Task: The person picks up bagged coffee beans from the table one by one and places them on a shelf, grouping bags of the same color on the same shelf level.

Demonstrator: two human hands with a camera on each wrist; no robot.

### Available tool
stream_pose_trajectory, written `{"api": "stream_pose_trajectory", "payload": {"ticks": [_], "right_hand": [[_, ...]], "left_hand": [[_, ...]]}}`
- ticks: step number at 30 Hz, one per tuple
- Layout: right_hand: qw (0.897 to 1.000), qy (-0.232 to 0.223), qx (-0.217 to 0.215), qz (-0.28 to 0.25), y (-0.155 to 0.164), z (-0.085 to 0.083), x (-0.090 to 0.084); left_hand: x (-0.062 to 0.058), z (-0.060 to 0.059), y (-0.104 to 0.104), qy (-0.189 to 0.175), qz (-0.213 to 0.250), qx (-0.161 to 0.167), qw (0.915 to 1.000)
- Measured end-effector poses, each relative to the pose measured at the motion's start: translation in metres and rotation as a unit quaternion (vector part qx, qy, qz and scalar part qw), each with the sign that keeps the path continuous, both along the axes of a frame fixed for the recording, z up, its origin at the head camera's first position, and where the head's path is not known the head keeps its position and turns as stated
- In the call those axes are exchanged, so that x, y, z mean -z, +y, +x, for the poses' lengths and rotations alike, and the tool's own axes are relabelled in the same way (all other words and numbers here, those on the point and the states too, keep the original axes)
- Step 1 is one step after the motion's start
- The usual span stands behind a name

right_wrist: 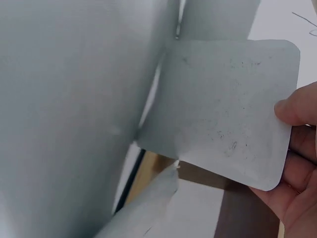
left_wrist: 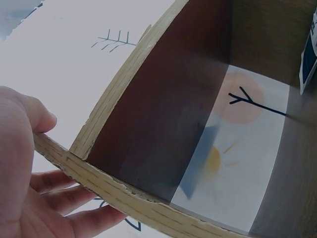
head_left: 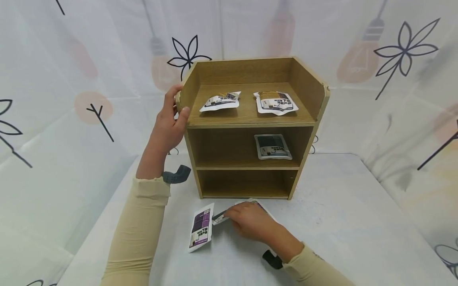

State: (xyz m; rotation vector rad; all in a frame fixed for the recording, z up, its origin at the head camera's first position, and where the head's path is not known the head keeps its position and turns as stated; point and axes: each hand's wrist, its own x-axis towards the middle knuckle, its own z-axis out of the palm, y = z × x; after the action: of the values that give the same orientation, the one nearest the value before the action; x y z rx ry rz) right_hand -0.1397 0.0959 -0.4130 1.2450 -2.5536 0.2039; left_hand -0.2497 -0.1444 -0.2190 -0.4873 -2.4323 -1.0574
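The right hand pinches a grey-backed packet over the white table, near a purple packet. The left hand holds the side of a wooden shelf. Three more packets lie on the shelf.

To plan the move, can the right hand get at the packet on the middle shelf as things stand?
Probably not: the right hand grips another packet, although nothing visible blocks the middle-shelf packet.
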Motion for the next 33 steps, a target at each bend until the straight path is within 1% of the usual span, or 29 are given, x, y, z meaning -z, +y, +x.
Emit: {"api": "stream_pose_trajectory", "payload": {"ticks": [3, 11, 19, 28, 33], "right_hand": [[1.000, 0.013, -0.001, -0.019, 0.003, 0.001, -0.005], [0.999, -0.002, 0.005, -0.048, 0.009, 0.000, -0.016], [0.996, 0.032, -0.002, -0.079, 0.013, 0.001, -0.027], [0.995, 0.030, 0.009, -0.091, 0.014, 0.001, -0.040], [0.993, 0.053, 0.000, -0.105, 0.016, 0.001, -0.048]], "left_hand": [[0.000, 0.000, 0.000, -0.001, 0.000, -0.001, 1.0000], [0.000, 0.001, 0.000, -0.004, 0.001, -0.001, 1.0000], [0.000, 0.001, 0.000, -0.001, 0.000, 0.000, 1.0000], [0.000, 0.001, 0.000, -0.003, 0.001, -0.001, 1.0000], [0.000, 0.001, 0.000, -0.004, 0.002, 0.000, 1.0000]]}}
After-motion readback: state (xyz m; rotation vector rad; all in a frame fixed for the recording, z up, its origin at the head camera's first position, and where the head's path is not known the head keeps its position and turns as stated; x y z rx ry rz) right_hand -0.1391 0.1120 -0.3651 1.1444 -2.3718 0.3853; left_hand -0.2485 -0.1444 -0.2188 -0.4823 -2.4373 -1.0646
